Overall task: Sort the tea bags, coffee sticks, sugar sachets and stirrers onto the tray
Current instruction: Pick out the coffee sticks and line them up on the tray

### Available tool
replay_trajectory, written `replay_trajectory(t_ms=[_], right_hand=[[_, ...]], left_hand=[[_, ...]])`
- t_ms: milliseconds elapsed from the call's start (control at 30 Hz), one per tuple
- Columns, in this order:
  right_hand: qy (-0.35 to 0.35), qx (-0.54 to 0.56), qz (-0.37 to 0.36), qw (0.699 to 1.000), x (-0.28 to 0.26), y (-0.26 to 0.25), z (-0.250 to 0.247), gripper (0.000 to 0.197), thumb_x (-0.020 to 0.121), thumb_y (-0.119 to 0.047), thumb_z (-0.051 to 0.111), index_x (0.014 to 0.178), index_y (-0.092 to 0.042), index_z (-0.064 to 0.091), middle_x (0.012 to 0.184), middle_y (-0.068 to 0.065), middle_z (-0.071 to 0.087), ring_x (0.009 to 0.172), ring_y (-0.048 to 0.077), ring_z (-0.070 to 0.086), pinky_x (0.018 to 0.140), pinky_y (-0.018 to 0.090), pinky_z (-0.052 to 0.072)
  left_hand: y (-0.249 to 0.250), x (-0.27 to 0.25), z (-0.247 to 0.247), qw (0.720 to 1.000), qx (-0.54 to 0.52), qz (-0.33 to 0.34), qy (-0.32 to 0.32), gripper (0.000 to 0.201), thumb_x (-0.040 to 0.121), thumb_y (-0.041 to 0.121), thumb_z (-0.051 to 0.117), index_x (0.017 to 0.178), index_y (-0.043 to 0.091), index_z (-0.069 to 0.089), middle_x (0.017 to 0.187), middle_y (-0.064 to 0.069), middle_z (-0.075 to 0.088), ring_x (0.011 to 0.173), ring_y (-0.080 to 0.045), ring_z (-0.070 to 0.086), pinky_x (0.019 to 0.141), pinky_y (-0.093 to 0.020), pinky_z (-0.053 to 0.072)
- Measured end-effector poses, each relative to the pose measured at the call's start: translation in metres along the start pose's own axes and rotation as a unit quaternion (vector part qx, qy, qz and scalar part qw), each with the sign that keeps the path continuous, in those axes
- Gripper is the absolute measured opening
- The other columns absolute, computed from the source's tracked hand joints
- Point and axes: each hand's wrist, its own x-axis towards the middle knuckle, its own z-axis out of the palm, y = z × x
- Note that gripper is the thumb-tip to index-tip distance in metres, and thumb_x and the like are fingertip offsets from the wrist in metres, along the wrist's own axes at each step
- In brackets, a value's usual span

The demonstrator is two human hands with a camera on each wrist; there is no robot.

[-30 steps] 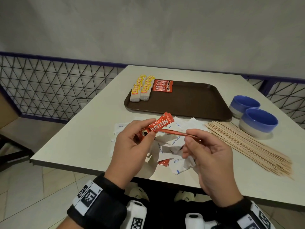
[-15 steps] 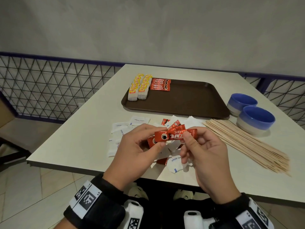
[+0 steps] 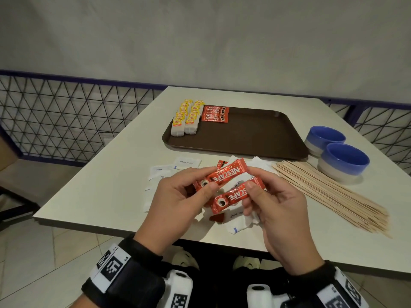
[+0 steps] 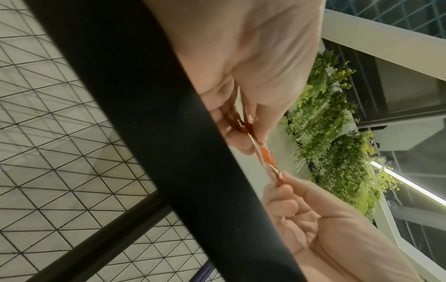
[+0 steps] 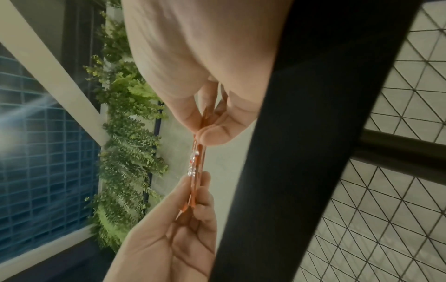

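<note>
Two blue bowls with pale bases [image 3: 344, 160] are seen on the right part of the white worktop [image 3: 106, 178], set touching each other, one behind the other. Behind and to the left of the worktop a black wire lattice railing [image 3: 55, 114] is found, capped by a dark blue rail. A plain grey wall [image 3: 200, 36] is seen beyond it. Pale floor tiles [image 3: 44, 252] are visible below the worktop's near edge. Green fern-like foliage [image 4: 337, 133] is shown in the wrist views.

Tea bags [image 3: 185, 117] lie on the tray [image 3: 251, 134], left of coffee sticks [image 3: 215, 113].
</note>
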Motion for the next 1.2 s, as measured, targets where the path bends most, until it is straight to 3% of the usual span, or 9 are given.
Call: replay_trajectory(t_ms=[100,233,433,533,633,733,933,1100,1200], right_hand=[[0.001,0.001,-0.003,1.0,-0.0001,-0.0014,0.0025,0.031,0.079,-0.019,0.076,0.107,-0.03,0.08,0.099,0.011,0.075,0.071,0.022,0.071,0.062,0.03,0.059],[0.004,0.006,-0.005,1.0,0.001,-0.0026,0.0052,0.026,0.077,-0.019,0.077,0.099,-0.031,0.08,0.089,0.011,0.076,0.063,0.022,0.07,0.061,0.031,0.06],[0.006,0.014,-0.005,1.0,0.0026,-0.001,0.0047,0.023,0.083,-0.013,0.075,0.096,-0.031,0.081,0.087,0.009,0.076,0.064,0.018,0.069,0.059,0.026,0.058],[0.002,0.032,-0.007,0.999,0.0022,-0.0017,0.0048,0.02,0.079,-0.024,0.081,0.099,-0.028,0.081,0.083,0.008,0.074,0.066,0.019,0.069,0.062,0.027,0.058],[-0.019,0.024,0.005,1.0,0.0016,-0.003,0.0051,0.035,0.07,-0.039,0.088,0.104,-0.032,0.079,0.087,0.01,0.075,0.072,0.021,0.071,0.067,0.033,0.06],[-0.036,0.01,0.015,0.999,0.0025,-0.0021,0.0071,0.032,0.071,-0.026,0.084,0.102,-0.033,0.078,0.101,0.01,0.076,0.071,0.023,0.072,0.071,0.042,0.061],[-0.034,0.012,-0.006,0.999,0.0018,0.001,0.0074,0.028,0.074,-0.018,0.079,0.096,-0.035,0.077,0.103,0.01,0.077,0.083,0.027,0.071,0.068,0.037,0.056],[-0.025,0.018,0.002,1.0,0.0019,-0.0003,0.0031,0.038,0.073,-0.02,0.079,0.11,-0.027,0.072,0.111,0.007,0.077,0.103,0.026,0.074,0.071,0.036,0.06],[-0.016,-0.005,-0.005,1.0,0.001,-0.0016,0.0049,0.035,0.072,-0.022,0.08,0.106,-0.027,0.071,0.106,0.006,0.078,0.097,0.025,0.075,0.065,0.033,0.058]], left_hand=[[-0.0028,-0.0011,0.0007,1.0,0.018,0.002,-0.023,0.029,0.087,0.018,0.074,0.116,0.019,0.076,0.109,-0.001,0.075,0.105,-0.021,0.07,0.086,-0.047,0.061],[-0.0032,-0.0013,0.0006,0.998,0.058,0.013,-0.039,0.028,0.087,0.024,0.072,0.114,0.02,0.077,0.106,0.0,0.075,0.103,-0.022,0.07,0.086,-0.05,0.059],[-0.0032,-0.001,0.0008,0.996,0.059,0.004,-0.067,0.029,0.086,0.027,0.077,0.115,0.021,0.077,0.109,0.0,0.075,0.102,-0.024,0.071,0.084,-0.042,0.06],[-0.0015,-0.0013,0.0023,0.997,0.04,-0.023,-0.061,0.027,0.084,0.022,0.078,0.11,0.027,0.078,0.103,0.002,0.077,0.093,-0.02,0.073,0.073,-0.039,0.062],[-0.0007,-0.0007,0.0024,0.998,0.025,-0.03,-0.049,0.023,0.084,0.014,0.078,0.105,0.023,0.079,0.099,0.001,0.078,0.089,-0.023,0.075,0.074,-0.044,0.063],[-0.001,0.0003,0.0018,0.998,0.019,-0.027,-0.049,0.02,0.085,0.011,0.077,0.104,0.017,0.078,0.098,-0.002,0.077,0.086,-0.025,0.075,0.073,-0.045,0.064],[-0.0014,-0.0017,0.0052,0.998,0.015,0.0,-0.062,0.01,0.089,0.015,0.074,0.096,0.01,0.078,0.092,-0.006,0.075,0.072,-0.023,0.071,0.062,-0.029,0.057],[-0.0062,0.0008,0.0006,0.998,0.051,0.03,-0.028,0.015,0.094,0.024,0.068,0.095,0.013,0.079,0.095,-0.001,0.076,0.09,-0.023,0.072,0.074,-0.037,0.06],[-0.0048,0.0017,-0.0014,0.998,0.051,0.03,-0.015,0.018,0.094,0.025,0.066,0.097,0.013,0.078,0.097,0.0,0.076,0.095,-0.023,0.071,0.08,-0.042,0.06]])
